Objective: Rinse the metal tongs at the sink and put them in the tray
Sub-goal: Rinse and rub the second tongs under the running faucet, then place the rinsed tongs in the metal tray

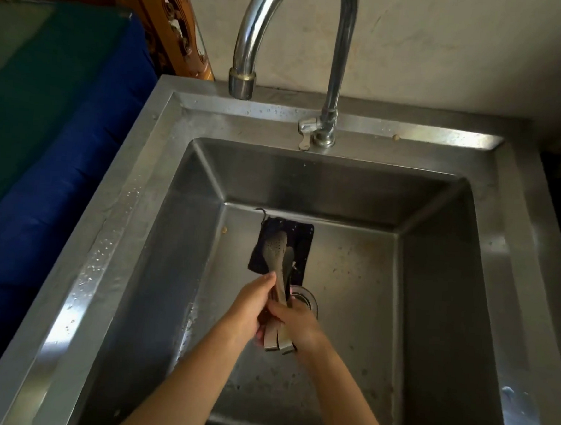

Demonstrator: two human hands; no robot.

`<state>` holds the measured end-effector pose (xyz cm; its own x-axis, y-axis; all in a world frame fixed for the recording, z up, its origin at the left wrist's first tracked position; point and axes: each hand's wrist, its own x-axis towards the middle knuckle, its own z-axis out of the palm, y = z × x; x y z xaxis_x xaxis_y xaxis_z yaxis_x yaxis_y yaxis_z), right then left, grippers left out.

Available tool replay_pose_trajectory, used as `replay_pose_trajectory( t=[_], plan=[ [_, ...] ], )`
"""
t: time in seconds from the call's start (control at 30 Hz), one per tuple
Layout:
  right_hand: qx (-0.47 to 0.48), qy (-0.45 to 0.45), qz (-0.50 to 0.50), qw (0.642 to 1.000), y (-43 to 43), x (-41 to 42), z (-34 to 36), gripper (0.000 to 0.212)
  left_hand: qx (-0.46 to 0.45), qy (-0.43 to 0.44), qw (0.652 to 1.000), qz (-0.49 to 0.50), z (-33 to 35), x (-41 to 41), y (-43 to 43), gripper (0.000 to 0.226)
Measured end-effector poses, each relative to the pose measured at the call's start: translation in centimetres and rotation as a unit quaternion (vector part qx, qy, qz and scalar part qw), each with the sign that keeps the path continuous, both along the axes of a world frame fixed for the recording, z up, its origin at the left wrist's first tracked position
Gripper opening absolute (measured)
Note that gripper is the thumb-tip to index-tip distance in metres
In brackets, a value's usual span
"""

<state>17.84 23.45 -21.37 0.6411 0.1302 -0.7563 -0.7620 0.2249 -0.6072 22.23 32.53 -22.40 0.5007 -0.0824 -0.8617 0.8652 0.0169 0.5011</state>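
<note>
The metal tongs (277, 261) are held low inside the steel sink (432, 287), their perforated spoon ends pointing away from me. My left hand (250, 304) grips the arms of the tongs from the left. From the right, my right hand (295, 325) wraps the arms close to the hinged end (277, 342), which sticks out between my wrists. The curved faucet (244, 82) stands above the sink's back rim, and no water shows at its spout. No tray is in view.
A dark cloth (303, 243) lies on the sink floor under the tong tips, beside the round drain (306, 299). The faucet lever (307, 128) is on the back rim. A blue and green surface (47, 132) lies left of the sink.
</note>
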Motion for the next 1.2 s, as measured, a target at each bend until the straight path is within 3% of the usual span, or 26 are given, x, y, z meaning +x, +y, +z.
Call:
replay_pose_trajectory(
  t=[0.1,0.23,0.57,0.73,0.83,0.93,1.07,1.2],
  plan=[
    [-0.088,-0.012,0.037,0.995,0.7,-0.9,0.1,0.018,-0.037,-0.01,0.997,0.064,0.1,-1.5,0.5,0.03],
    [-0.169,0.004,0.071,0.983,1.3,-1.3,1.3,0.027,-0.059,0.017,0.996,0.068,0.5,-2.8,1.1,0.04],
    [-0.353,0.016,0.113,0.929,0.2,-1.2,6.0,0.033,0.099,-0.033,0.994,0.001,3.5,-1.6,2.4,0.01],
    [-0.476,-0.018,0.142,0.868,1.2,-2.4,9.1,0.035,0.139,-0.057,0.988,-0.036,7.1,-1.4,4.6,0.041],
    [-0.507,-0.031,0.138,0.85,2.2,-2.8,11.1,0.036,0.143,-0.064,0.986,-0.064,9.4,-1.0,6.1,0.015],
    [-0.531,-0.034,0.138,0.835,3.4,-2.9,13.3,0.034,0.146,-0.085,0.982,-0.09,12.0,-0.9,7.8,0.007],
    [-0.53,-0.065,0.114,0.838,5.0,-2.4,15.7,0.035,0.16,-0.117,0.971,-0.135,14.9,-0.1,10.4,0.024],
    [-0.524,-0.108,0.124,0.836,6.8,-1.2,17.5,0.033,0.146,-0.14,0.973,-0.115,17.7,0.5,13.4,0.01]
  ],
)
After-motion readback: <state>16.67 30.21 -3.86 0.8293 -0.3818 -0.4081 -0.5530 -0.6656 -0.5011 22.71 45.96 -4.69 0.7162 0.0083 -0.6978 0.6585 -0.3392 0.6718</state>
